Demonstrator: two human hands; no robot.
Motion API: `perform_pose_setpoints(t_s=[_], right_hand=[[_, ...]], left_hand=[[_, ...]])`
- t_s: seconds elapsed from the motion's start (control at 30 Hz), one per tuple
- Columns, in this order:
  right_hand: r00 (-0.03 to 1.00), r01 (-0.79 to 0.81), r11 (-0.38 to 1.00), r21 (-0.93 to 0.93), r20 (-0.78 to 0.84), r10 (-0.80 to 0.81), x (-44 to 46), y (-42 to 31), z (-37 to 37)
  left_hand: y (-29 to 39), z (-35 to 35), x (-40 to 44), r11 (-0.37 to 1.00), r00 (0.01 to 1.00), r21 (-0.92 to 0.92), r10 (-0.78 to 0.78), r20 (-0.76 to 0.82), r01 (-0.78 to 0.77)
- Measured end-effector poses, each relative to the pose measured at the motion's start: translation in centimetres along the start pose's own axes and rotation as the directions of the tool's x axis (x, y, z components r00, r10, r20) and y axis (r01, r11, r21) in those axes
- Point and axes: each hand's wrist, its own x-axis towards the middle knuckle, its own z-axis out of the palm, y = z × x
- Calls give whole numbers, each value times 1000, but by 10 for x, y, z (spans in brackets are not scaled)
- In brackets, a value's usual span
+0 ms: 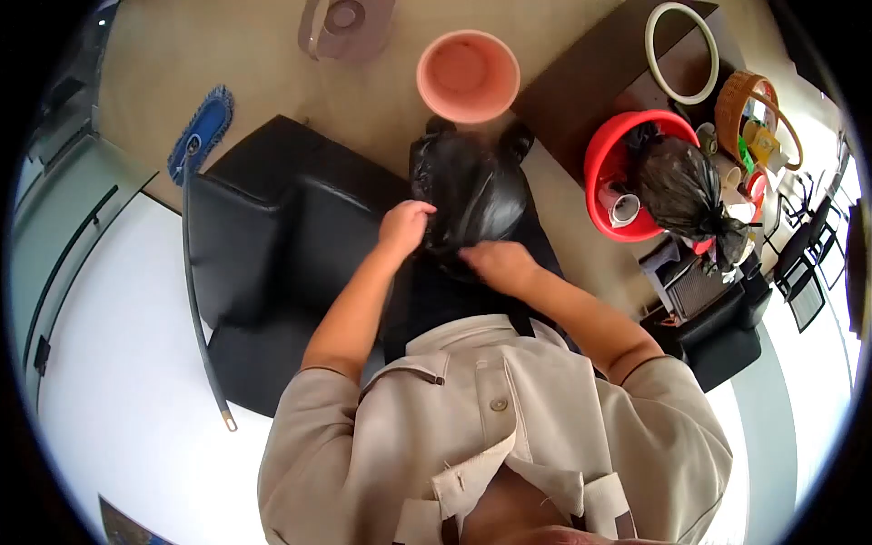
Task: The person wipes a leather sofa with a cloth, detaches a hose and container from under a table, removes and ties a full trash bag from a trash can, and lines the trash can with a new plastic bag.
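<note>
A black plastic bag [472, 195], puffed out and shiny, is spread in front of my body between both hands. My left hand [406, 227] grips its left edge with thumb and fingers closed. On the near right side, my right hand [501, 266] is closed on the same bag, its fingertips partly hidden in the plastic. Just beyond the bag stands a pink bucket [468, 116] with nothing visible inside.
To the left is a black armchair [300, 191] with a blue mop [202, 127] behind it. On the right, a dark table [581, 82] bears a white ring [649, 45], a wicker basket [724, 113] and a red basin [595, 195] holding a tied black bag [677, 186]. A greyish lid [363, 36] lies at the far side.
</note>
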Motion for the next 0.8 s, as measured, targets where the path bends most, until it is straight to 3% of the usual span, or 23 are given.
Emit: perform_pose_setpoints(t_s=[0.03, 0.07, 0.13, 0.2, 0.23, 0.27, 0.3, 0.33, 0.4, 0.43, 0.47, 0.5, 0.53, 0.57, 0.6, 0.63, 0.67, 0.7, 0.73, 0.77, 0.8], right_hand=[[982, 153, 988, 25, 111, -155, 16, -8, 7], [920, 304, 949, 83, 232, -315, 23, -15, 10], [846, 220, 971, 98, 476, -240, 22, -36, 2], [825, 267, 937, 225, 450, -343, 16, -34, -57], [941, 228, 926, 301, 178, -289, 9, -32, -112], [869, 493, 715, 495, -328, -372, 21, 5, -102], [867, 345, 805, 483, -492, -77, 22, 21, -131], [826, 24, 826, 563, -477, 301, 27, 42, -155], [688, -252, 936, 246, -635, 352, 62, 139, -140], [685, -259, 933, 251, -633, 360, 64, 138, -139], [829, -410, 825, 389, -219, 515, 70, 135, -143], [840, -496, 752, 435, 18, 543, 78, 138, -139], [802, -594, 680, 430, 255, 540, 86, 140, -136], [889, -435, 802, 409, 337, 310, 98, 150, -118], [910, -244, 879, 409, 410, 61, 108, 155, -103], [941, -136, 914, 381, 337, 0, 117, 158, -98], [943, -133, 916, 379, 333, -1, 129, 170, -93], [988, -154, 914, 376, 89, 130, 143, 181, -86], [954, -170, 910, 378, -167, 248, 158, 192, -86], [871, -354, 709, 610, -60, 487, 174, 195, -94], [830, -264, 663, 701, -185, 526, 196, 214, -90]], left_hand=[[7, 11, -6, 989, 970, 31, -147, 196, 143], [22, 27, -20, 950, 870, 90, -309, 383, 298], [36, 61, -40, 938, 819, 250, -335, 466, 242], [28, 88, -57, 869, 814, 488, -222, 537, -85], [41, 81, -65, 906, 843, 418, -172, 510, -68], [13, 111, -81, 912, 982, 390, 64, 176, -130], [12, 110, -77, 883, 944, 457, -54, 327, -108], [15, 105, -71, 845, 871, 524, -179, 457, -101], [44, 78, -64, 852, 828, 510, -200, 523, -116], [66, 69, -63, 916, 875, 259, -379, 302, 308], [60, 75, -60, 868, 840, 90, -495, 221, 488], [53, 82, -58, 781, 788, -109, -601, 135, 614], [16, 109, -65, 899, 891, 33, -438, 116, 437], [-6, 123, -76, 956, 956, 176, -260, 132, 236], [-7, 117, -84, 954, 953, 179, -268, 142, 242], [-1, 106, -81, 937, 945, 329, -207, 255, 116], [6, 93, -74, 890, 916, 455, -161, 367, -26], [11, 79, -71, 889, 918, 457, -159, 363, -26], [16, 64, -68, 950, 945, 298, -180, 274, 94], [18, 50, -63, 974, 959, 118, -214, 187, 194], [19, 39, -63, 980, 980, -2, -201, 18, 201]])
